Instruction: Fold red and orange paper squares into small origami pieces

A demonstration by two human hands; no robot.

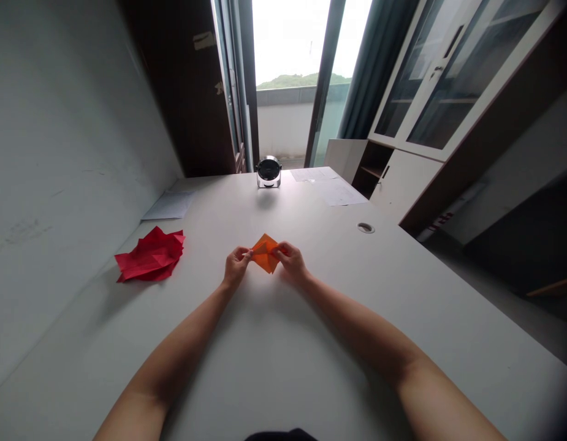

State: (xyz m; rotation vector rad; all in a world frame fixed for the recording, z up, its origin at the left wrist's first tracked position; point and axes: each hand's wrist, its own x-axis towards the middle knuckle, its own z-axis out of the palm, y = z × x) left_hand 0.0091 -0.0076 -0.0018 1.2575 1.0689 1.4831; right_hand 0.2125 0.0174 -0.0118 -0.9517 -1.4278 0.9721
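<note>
An orange sheet of folded paper (265, 261) is held between my two hands, over the middle of the white table. It has a diamond outline with creased flaps. My left hand (237, 264) pinches its left corner between thumb and fingers. On the opposite side, my right hand (290, 257) grips the right corner, its fingertips covering part of the paper. Off to the left lies a pile of crumpled red paper (151, 256), apart from both hands.
At the table's (320, 343) far edge stands a round black-and-silver device (269, 172). Paper sheets (341, 192) lie at the back right, another sheet (170, 204) at the back left by the wall. A round cable hole (365, 228) sits on the right. White cabinets (407, 174) stand beyond.
</note>
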